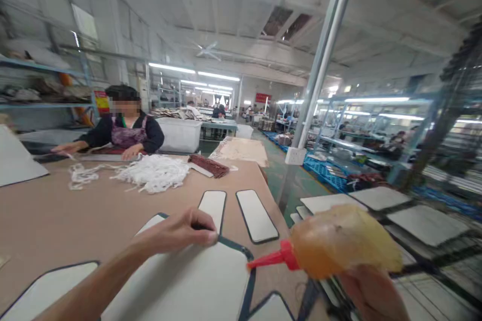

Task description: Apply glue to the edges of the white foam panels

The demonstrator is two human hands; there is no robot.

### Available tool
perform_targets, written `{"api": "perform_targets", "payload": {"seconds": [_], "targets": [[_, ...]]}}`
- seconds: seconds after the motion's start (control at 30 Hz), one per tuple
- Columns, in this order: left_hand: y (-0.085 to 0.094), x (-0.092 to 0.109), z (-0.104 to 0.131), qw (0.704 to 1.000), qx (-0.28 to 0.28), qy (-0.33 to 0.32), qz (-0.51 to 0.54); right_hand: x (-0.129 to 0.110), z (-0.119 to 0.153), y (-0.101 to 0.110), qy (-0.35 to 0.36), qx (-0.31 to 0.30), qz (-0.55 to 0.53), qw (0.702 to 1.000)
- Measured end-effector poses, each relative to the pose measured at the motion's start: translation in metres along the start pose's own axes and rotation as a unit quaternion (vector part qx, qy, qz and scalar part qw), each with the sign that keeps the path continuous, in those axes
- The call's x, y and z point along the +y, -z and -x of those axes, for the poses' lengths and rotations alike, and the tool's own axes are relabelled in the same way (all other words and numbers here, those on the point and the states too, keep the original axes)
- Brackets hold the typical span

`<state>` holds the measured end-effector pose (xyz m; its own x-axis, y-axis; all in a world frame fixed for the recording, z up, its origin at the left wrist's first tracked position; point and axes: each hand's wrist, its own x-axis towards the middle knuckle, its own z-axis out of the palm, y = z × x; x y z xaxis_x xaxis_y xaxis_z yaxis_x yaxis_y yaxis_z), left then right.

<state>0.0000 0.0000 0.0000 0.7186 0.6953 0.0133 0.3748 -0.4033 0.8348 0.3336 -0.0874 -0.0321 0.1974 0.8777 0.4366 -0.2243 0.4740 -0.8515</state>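
Observation:
My left hand (pixel 181 233) rests knuckles-down on a large white panel with a dark border (pixel 196 281), pressing near its far edge. My right hand (pixel 371 293) grips a yellowish squeeze bottle (pixel 344 248) with a red nozzle (pixel 269 258). The nozzle tip points left and sits just at the panel's right edge. Two smaller white rounded panels (pixel 256 215) lie just beyond on the brown table (pixel 56 215).
A pile of white cord (pixel 150 173) and a dark red stack (pixel 209 165) lie farther back. A person in a dark top sits at the table's far left end. A metal pillar (pixel 320 67) and racks with white boards (pixel 425 223) stand to the right.

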Motion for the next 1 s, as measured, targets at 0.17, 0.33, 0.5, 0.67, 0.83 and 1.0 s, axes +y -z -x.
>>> {"api": "perform_targets", "payload": {"seconds": [0.17, 0.33, 0.5, 0.67, 0.83, 1.0], "targets": [[-0.002, -0.008, 0.003, 1.000, 0.023, 0.010, 0.005, 0.002, 0.011, 0.007, -0.013, 0.020, -0.009, 1.000], [-0.004, -0.012, 0.006, 0.999, 0.044, 0.014, 0.027, 0.002, 0.009, 0.000, -0.023, 0.034, -0.027, 0.999], [-0.006, -0.009, 0.011, 0.997, 0.042, 0.025, 0.058, 0.010, 0.015, 0.011, -0.041, 0.027, -0.015, 0.999], [-0.006, -0.011, 0.013, 0.997, 0.051, 0.023, 0.057, 0.016, 0.016, 0.018, -0.058, 0.007, -0.004, 0.998], [-0.006, -0.012, 0.014, 0.997, 0.051, 0.025, 0.053, 0.023, 0.021, 0.008, -0.047, 0.002, -0.015, 0.999], [-0.007, -0.010, 0.014, 0.996, 0.058, 0.036, 0.056, 0.045, 0.036, 0.016, -0.059, 0.014, 0.027, 0.998]]}}
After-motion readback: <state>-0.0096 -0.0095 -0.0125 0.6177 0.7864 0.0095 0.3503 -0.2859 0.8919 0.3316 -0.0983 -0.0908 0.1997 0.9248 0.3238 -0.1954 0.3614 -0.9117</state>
